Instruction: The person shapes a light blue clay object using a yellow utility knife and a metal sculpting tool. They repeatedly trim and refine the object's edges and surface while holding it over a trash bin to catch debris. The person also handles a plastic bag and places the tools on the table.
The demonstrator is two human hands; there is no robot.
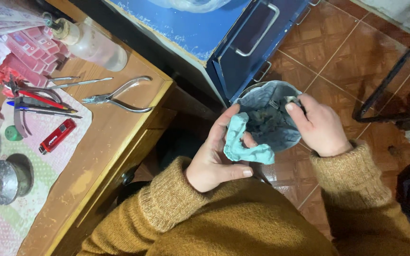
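Note:
My left hand [214,156] holds a light blue-green U-shaped lump of moulding material [244,142], fingers curled around it. My right hand [318,124] grips the far rim of a round bin lined with a grey plastic bag [266,118], thumb and fingers pinched on the bag's edge. The blue-green piece hangs right at the bin's near rim. Both arms wear mustard knitted sleeves.
A wooden workbench [115,137] stands at left with pliers [117,98], metal picks, pens, a red lighter [57,136], a clear squeeze bottle [93,43] and a small metal burner [3,180]. A blue metal drawer cabinet [243,42] is behind the bin. A black chair frame [390,85] stands at right on brown tiles.

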